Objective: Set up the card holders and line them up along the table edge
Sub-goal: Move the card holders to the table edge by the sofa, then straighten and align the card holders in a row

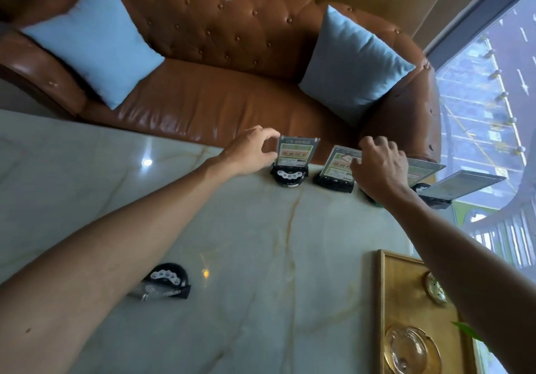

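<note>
Head view: hands at card holders

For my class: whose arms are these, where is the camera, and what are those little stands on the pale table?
There is no machine: a person wears one camera on the head, looking down at both bare arms. The left hand touches an upright card holder at the marble table's far edge. The right hand rests on the holder beside it; two more lean further right. Another holder lies flat near the left forearm. A wooden tray with glassware sits lower right, a sofa beyond.
</note>
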Action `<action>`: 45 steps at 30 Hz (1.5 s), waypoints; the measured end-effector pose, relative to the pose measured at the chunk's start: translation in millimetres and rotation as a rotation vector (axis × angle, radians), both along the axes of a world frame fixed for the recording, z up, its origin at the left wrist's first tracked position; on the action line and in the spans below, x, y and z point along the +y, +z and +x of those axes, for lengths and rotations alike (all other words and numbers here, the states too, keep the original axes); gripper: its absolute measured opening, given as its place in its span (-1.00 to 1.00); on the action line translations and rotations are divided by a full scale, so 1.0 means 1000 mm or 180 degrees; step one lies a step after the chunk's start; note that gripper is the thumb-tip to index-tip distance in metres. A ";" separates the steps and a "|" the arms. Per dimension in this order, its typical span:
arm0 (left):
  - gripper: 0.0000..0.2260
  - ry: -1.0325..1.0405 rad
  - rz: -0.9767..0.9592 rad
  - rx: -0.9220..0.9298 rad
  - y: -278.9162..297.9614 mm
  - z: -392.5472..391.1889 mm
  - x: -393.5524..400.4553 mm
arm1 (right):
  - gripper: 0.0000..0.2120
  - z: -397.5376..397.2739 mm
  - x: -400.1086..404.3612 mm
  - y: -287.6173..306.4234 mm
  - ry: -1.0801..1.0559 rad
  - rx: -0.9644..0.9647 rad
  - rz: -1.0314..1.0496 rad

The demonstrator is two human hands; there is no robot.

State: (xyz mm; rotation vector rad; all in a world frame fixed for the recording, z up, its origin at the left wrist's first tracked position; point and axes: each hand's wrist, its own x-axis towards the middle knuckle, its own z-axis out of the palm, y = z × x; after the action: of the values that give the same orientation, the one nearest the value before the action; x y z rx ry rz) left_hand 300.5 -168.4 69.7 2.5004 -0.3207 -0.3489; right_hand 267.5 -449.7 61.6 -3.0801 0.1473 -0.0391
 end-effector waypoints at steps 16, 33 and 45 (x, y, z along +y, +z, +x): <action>-0.57 0.0941 -0.0509 0.0500 0.005 -0.192 0.215 | -0.17 -0.150 0.249 -0.022 0.1711 0.1277 0.2346; -0.80 0.0628 -0.0361 0.0665 -0.033 -0.208 0.249 | -0.81 -0.163 0.309 -0.050 0.1575 0.1129 0.1818; -0.87 0.0539 -0.0547 -0.0136 -0.040 -0.037 0.149 | -0.85 0.004 0.223 -0.037 0.1203 0.0338 0.1668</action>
State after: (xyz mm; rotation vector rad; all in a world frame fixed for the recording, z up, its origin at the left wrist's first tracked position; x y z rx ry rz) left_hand 263.6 -19.8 30.1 2.3480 -0.1473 -0.1913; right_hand 271.5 -226.5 24.8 -2.5351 -0.3621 0.1545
